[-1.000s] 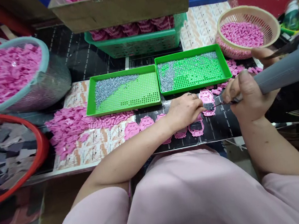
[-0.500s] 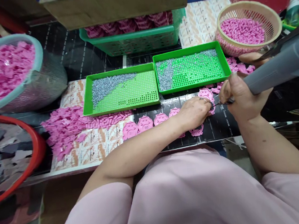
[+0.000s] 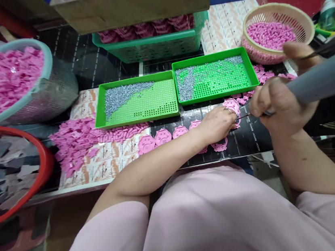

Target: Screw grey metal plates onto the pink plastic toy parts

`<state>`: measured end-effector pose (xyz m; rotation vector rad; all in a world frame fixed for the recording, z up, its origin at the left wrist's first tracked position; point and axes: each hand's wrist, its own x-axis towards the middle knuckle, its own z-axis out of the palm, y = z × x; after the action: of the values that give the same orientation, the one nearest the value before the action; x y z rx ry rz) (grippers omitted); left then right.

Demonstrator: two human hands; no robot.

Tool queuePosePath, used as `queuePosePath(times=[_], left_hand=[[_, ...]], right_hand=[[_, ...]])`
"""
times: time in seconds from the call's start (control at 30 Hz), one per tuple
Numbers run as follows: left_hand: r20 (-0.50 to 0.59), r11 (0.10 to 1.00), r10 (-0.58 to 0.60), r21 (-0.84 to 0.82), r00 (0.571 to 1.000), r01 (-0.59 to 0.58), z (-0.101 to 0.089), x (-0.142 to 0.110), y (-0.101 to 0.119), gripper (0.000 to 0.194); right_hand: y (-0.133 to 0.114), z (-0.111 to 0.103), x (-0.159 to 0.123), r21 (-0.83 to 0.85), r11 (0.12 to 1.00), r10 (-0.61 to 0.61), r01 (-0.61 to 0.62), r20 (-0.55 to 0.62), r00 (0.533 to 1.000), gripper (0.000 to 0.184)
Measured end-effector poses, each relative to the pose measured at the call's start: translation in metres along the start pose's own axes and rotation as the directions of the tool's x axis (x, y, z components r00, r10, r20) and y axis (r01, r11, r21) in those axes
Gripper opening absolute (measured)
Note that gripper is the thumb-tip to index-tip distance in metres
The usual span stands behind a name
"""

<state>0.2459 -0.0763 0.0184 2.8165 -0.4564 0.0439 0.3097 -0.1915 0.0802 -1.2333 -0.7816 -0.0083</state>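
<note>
Surface (image 3: 255,141), dark and partly patterned: two green trays (image 3: 99,106) of small metal pieces, side by side; loose pink parts (image 3: 75,143); pale-blue basket (image 3: 50,64), tilted; cream basket (image 3: 305,29). Beside it: red basin (image 3: 48,166) of grey scraps. My left hand (image 3: 220,123): fingers bent together over a pink plate (image 3: 231,104) lying below the right tray; grip hidden. My right hand (image 3: 281,105): closed around a grey tool (image 3: 326,75), thin bit at the left fingertips.
</note>
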Motion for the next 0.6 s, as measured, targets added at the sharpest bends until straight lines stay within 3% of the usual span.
queuePosePath(times=[0.1,0.2,0.3,0.6], left_hand=[[-0.126,0.99,-0.026,-0.137,0.992,0.008,0.0,-0.004,-0.004,0.016],[-0.239,0.979,-0.047,-0.206,0.97,-0.003,0.002,-0.009,-0.005,0.014],[-0.299,0.981,-0.03,-0.191,0.954,-0.029,0.004,-0.012,-0.005,0.017],[-0.296,0.989,-0.049,-0.148,0.954,0.005,-0.003,-0.019,-0.003,0.025]], right_hand=[[-0.011,0.004,0.001,0.014,0.994,-0.105,0.106,-0.018,0.994,0.022],[-0.014,0.006,-0.001,0.084,0.994,-0.066,0.068,-0.027,0.997,0.009],[-0.013,0.007,-0.003,0.137,0.989,0.053,-0.047,-0.036,0.998,0.035],[-0.02,0.007,0.001,0.09,0.99,0.097,-0.108,0.121,0.988,0.049]])
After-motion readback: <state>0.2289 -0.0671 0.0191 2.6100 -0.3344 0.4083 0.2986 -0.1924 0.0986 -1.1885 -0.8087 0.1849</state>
